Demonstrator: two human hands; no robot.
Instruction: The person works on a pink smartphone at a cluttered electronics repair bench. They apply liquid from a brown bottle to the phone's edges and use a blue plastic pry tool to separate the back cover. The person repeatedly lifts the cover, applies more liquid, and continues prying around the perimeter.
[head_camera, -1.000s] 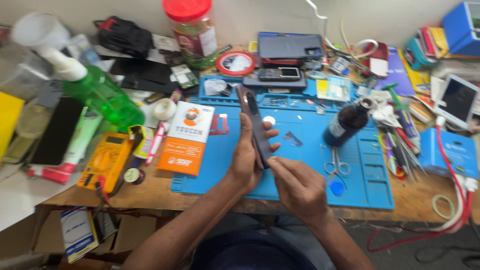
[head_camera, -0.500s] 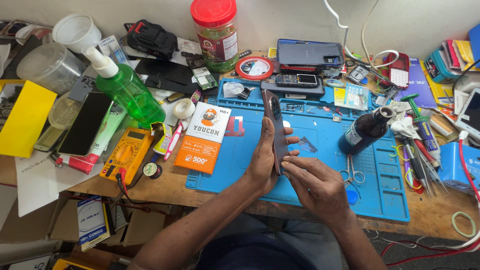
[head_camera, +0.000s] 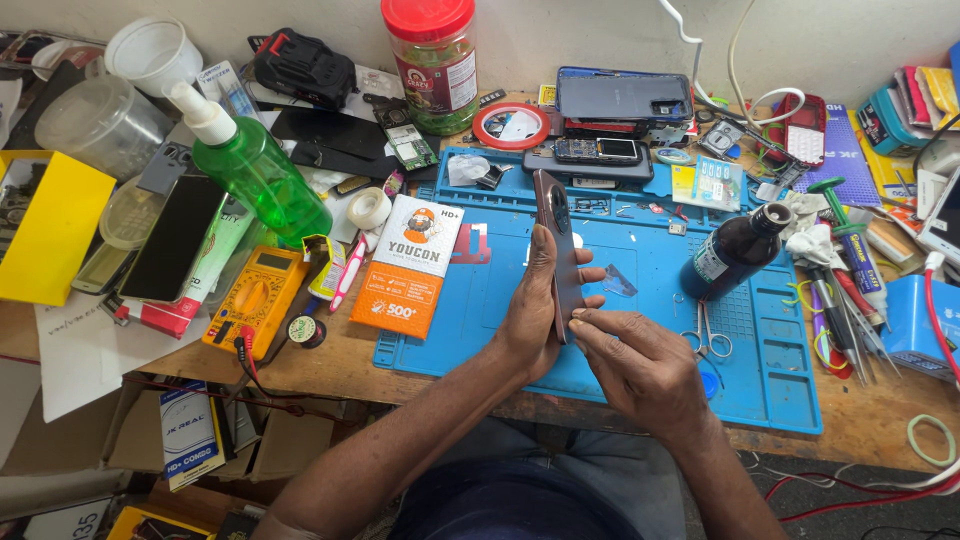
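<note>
The left hand (head_camera: 535, 315) still holds the phone (head_camera: 558, 250) upright on edge over the blue mat (head_camera: 640, 300), its grip closed around it; the right hand (head_camera: 640, 365), at four o'clock, now pinches the phone's lower edge.

Orange-white box (head_camera: 408, 264) left of blue mat (head_camera: 770, 395)

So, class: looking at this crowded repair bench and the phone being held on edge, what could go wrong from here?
1. The phone stands on edge, held by the left hand while the right hand works at its lower edge; a slip might drop it onto the blue mat.
2. The dark bottle looks uncapped and lies tilted close by; a nudge might spill it.
3. The scissors lie beside the right hand and could nick it.
</note>
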